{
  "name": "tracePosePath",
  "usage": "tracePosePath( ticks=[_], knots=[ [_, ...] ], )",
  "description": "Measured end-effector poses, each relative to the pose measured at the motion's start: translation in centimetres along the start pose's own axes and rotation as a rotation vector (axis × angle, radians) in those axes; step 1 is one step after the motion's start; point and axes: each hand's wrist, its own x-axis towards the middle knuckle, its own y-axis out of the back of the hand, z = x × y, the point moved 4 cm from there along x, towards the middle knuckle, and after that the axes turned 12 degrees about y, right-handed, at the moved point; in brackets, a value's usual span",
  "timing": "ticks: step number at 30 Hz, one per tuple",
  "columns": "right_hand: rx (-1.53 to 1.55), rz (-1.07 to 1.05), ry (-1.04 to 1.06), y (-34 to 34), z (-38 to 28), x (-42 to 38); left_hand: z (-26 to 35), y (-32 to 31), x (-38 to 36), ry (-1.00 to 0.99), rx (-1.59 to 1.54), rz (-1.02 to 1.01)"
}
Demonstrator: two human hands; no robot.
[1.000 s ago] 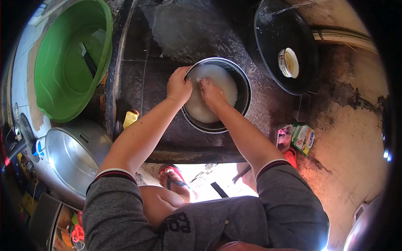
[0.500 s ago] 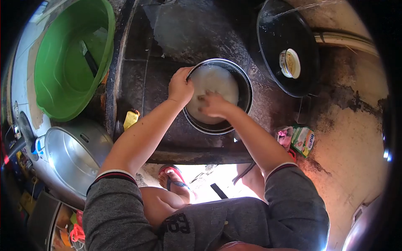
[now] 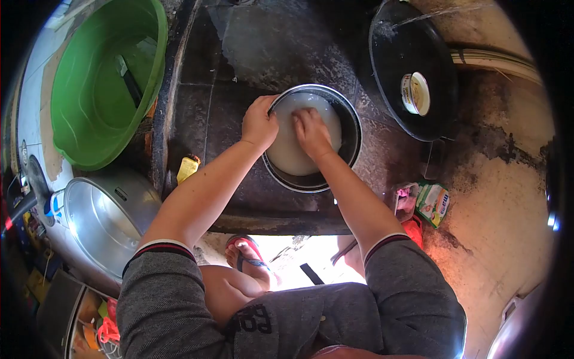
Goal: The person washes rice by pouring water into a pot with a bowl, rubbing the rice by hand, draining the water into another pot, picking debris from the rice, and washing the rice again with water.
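A pot (image 3: pixel 349 137) stands at the middle of the tabletop (image 3: pixel 272 57) with liquid (image 3: pixel 286 152) in it, and to its front left, by the tabletop's left edge, lies what seems to be a sponge (image 3: pixel 188 169). Left of the tabletop sits a tub (image 3: pixel 89 102) holding a knife (image 3: pixel 129 84), with a cauldron (image 3: pixel 98 218) in front of the tub. At the back right, a basin (image 3: pixel 412 51) contains a cup (image 3: pixel 419 94); nearer the front right, a packet (image 3: pixel 432 202) lies just right of a container (image 3: pixel 406 199).
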Motion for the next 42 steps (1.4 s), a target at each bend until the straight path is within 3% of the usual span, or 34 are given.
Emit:
tracePosePath(
  ticks=[1,3,4,7,9,10,13,15,16,18,19,21,22,26,28,30,32,33,35,37,41,42],
  knots=[
    [-0.001,-0.001,-0.001,-0.2,-0.3,-0.4,0.0,0.0,0.0,0.005,-0.001,-0.003],
    [-0.487,0.060,0.279,0.0,-2.5,-0.6,0.0,0.0,0.0,0.005,-0.001,-0.005],
    [-0.486,0.064,0.284,-0.2,-2.8,-0.7,0.0,0.0,0.0,-0.001,0.007,-0.004],
    [-0.503,-0.092,0.141,-1.4,-2.7,-1.1,0.2,0.2,-0.1,-0.011,0.031,0.008],
    [-0.601,-0.464,-0.026,-1.3,-2.8,-1.3,0.3,0.1,-0.2,-0.023,0.040,0.014],
    [-0.603,-0.463,-0.023,-0.6,-3.5,-1.6,0.3,0.1,-0.2,-0.019,0.048,0.015],
    [-0.541,-0.363,0.045,1.6,-4.4,-2.2,0.3,0.0,-0.1,-0.015,0.043,0.035],
    [-0.226,-0.271,0.159,3.0,-4.1,-2.0,0.2,0.4,-0.2,-0.003,0.039,0.062],
    [-0.214,-0.275,0.177,3.7,-4.1,-2.1,0.2,0.4,-0.2,-0.006,0.063,0.040],
    [0.165,-0.314,-0.011,6.1,-5.7,-2.6,0.4,0.4,-0.2,-0.013,0.095,0.016],
    [0.170,-0.316,-0.003,6.6,-6.5,-2.6,0.4,0.4,-0.3,-0.012,0.101,0.024],
    [-0.347,-0.462,0.138,7.1,-7.7,-2.8,0.6,0.4,-0.5,0.021,0.112,0.032],
    [-0.348,-0.459,0.142,7.3,-7.6,-2.5,0.6,0.4,-0.4,0.018,0.113,0.036],
    [-0.085,-0.036,0.280,11.5,-10.7,1.4,0.2,0.2,-0.3,0.017,0.117,0.022],
    [0.219,0.102,0.382,13.9,-14.3,3.8,0.3,0.2,-0.3,0.009,0.120,0.019],
    [0.427,0.154,0.533,15.0,-18.3,6.2,0.1,0.0,-0.1,0.018,0.137,0.006],
    [0.471,0.198,0.662,14.0,-23.1,7.5,-4.0,-2.6,1.4,0.028,0.262,0.043],
    [0.661,0.104,0.726,12.0,-25.3,7.3,-2.7,-1.7,0.8,0.029,0.213,0.032],
    [0.837,-0.494,0.700,0.5,-26.7,5.7,0.3,0.2,-0.3,0.031,0.115,0.011],
    [0.543,-0.577,0.699,-1.4,-27.7,1.5,0.3,0.4,-0.6,0.055,0.098,0.039],
    [0.516,-0.688,0.657,-1.2,-27.3,1.5,0.4,0.2,-0.4,0.008,0.136,0.041],
    [0.649,-0.683,0.594,-1.7,-27.0,1.8,0.3,0.1,-0.3,0.000,0.157,0.051]
  ],
)
